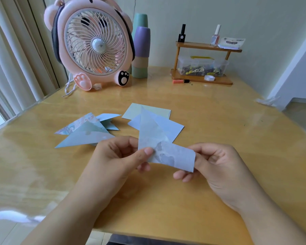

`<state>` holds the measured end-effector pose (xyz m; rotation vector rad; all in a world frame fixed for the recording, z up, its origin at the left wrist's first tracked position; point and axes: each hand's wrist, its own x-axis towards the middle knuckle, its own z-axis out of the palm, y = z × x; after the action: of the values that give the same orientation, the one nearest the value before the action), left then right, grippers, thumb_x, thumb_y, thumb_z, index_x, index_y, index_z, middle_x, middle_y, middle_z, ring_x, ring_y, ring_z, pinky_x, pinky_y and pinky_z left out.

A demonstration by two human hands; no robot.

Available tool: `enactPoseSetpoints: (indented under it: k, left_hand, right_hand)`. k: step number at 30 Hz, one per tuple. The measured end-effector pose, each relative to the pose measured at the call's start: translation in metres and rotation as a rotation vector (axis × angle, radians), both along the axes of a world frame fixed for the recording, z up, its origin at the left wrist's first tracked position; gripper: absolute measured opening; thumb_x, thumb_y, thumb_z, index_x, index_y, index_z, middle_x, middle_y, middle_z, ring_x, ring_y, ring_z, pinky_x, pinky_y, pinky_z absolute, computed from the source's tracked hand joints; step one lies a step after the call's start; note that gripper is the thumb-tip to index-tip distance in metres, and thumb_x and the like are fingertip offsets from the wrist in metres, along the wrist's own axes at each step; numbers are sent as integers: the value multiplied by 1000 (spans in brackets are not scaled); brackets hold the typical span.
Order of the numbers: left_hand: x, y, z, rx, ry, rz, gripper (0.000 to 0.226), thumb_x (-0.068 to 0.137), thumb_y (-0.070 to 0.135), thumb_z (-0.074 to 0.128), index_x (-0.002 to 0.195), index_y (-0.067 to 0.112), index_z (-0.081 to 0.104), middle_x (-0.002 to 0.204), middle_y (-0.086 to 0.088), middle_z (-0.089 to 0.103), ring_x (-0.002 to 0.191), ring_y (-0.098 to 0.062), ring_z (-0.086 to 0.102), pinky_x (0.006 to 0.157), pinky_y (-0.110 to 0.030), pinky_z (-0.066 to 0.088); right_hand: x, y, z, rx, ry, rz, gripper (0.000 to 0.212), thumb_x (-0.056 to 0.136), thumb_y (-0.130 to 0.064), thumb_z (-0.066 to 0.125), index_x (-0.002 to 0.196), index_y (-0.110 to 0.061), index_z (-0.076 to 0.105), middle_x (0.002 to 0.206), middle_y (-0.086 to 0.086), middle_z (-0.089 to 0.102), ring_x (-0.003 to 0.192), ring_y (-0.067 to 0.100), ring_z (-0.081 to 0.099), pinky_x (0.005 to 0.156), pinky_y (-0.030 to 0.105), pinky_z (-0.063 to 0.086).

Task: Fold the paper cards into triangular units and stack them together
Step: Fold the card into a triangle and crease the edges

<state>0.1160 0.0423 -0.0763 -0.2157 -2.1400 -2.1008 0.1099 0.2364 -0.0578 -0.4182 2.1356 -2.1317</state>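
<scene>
Head view shows you mid-fold: your left hand (pixel 118 154) and right hand (pixel 217 167) each pinch a pale blue card (pixel 159 144) held above the glossy wooden table (pixel 219 121). At ten o'clock lie folded triangular units (pixel 85 133), loosely overlapped; at twelve o'clock, flat cards (pixel 147 110) wait unfolded. Thin matte paper, crisp creases.

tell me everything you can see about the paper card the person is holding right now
The paper card is pale blue with a faint cloudy print and looks like thin card. It is partly folded: one end rises as a tall pointed flap, the other bends into a band running right. It is held above the wooden table, in front of the flat cards. The left hand pinches its lower left edge with the thumb on top; the right hand grips its right end.
</scene>
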Motion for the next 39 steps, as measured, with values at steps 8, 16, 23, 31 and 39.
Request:
enactPoseSetpoints:
  k: [8,16,23,31,39]
  left_hand:
    - [1,2,-1,-15,13,-48,21,76,34,79,69,15,73,58,-7,65,56,-11,57,61,-16,47]
    - [2,4,1,169,-90,-140,34,67,49,64,63,15,71,68,-14,68,60,-25,67,55,-25,52]
    - [-2,1,3,283,-273,-242,39,64,41,59,75,6,71,79,-27,68,66,-31,69,56,-29,56]
    - [-4,-2,-1,263,-265,-163,26,61,17,74,72,-3,63,76,-18,53,68,-31,51,59,-26,54]
    - [-2,-1,3,399,-250,-1,26,60,9,70,81,17,59,60,-15,68,54,-22,67,51,-25,53]
  right_hand:
    - [-2,1,-3,57,-78,26,5,75,-7,65,76,-2,65,58,12,68,50,15,66,50,18,49]
    - [-3,1,-8,183,-64,-19,17,86,-2,60,70,-7,61,61,9,69,52,19,67,48,21,48]
    - [-2,1,-12,172,79,-79,14,77,-6,71,69,-14,64,63,9,68,50,19,65,46,22,44]
    - [-1,1,-15,139,217,-56,20,72,-11,71,72,-28,60,66,-6,63,61,7,59,62,18,47]
    - [3,8,-16,119,256,78,28,76,-8,58,86,-29,72,86,-6,72,81,17,65,74,19,50]
